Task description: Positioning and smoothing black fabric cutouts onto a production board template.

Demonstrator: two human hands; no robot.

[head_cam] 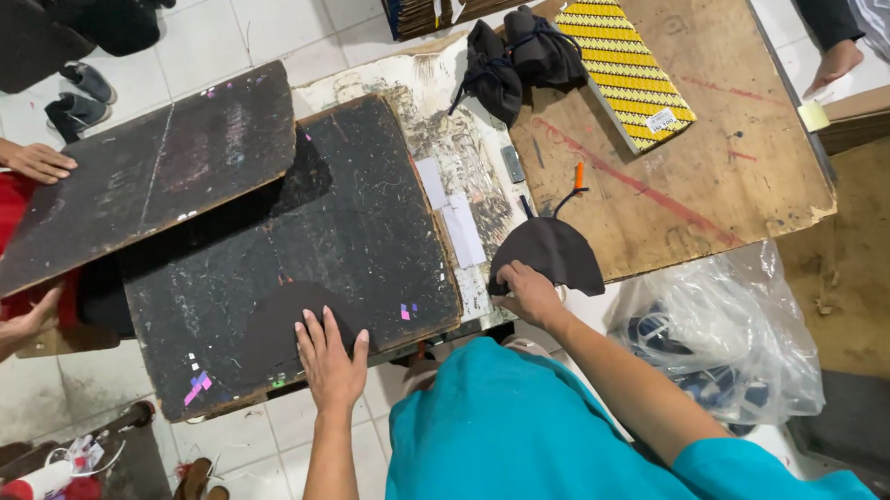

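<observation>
**Worn boards, soft cloth**

The black press board [287, 255] looks matt, scratched and paint-flecked. The dark cloth pieces [549, 251] are soft and dull. The desk [757, 160] is bare, rough plywood, and the plastic bag [734, 338] is clear, crinkled and glossy.

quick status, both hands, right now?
Left hand: open, flat on the dark fabric piece on the black board.
Right hand: closed, gripping the dark cap-shaped fabric.

I wear a teal short-sleeved shirt [511, 435], plain and loose. Its sleeve ends at my right upper arm, at five o'clock. Both my forearms are bare, without rings or bands.
</observation>
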